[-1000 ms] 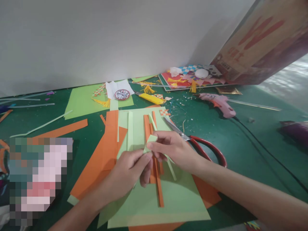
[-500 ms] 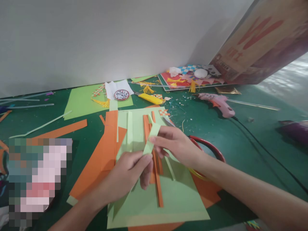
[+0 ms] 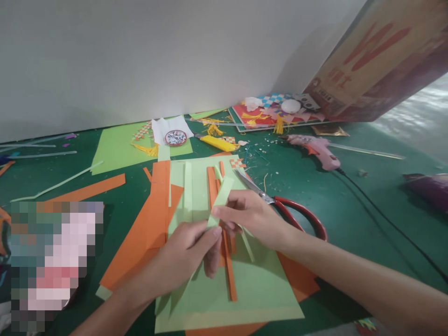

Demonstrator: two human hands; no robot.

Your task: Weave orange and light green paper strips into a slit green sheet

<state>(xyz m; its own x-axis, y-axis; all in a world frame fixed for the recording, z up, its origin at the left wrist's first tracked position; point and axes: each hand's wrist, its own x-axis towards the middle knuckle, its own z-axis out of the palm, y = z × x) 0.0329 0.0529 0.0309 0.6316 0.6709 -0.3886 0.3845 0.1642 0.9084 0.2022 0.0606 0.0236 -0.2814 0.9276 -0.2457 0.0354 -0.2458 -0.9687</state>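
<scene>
Strips have evidently been cut already: flat orange paper strips [image 3: 230,275] lie loose on a large pale-green paper sheet [image 3: 266,294] beneath the hands, not joined to one another as far as shows. The narrow light-green paper strip [image 3: 223,191] is in mid-air over that sheet, its upper end free, so its handling looks unfinished. The left hand [image 3: 192,245] pinches its lower end under the thumb; the right hand [image 3: 250,213] pinches it just above, thumb against fingers.

Clockwise from the hands on the green worktop [image 3: 371,224]: a yellow-handled craft knife [image 3: 219,143] at twelve, a pink hot-glue gun [image 3: 320,151] at two, red-handled metal scissors [image 3: 269,199] near three, a wide orange paper sheet [image 3: 136,256] at eight. A plain grey-white wall [image 3: 140,60] stands beyond at twelve.
</scene>
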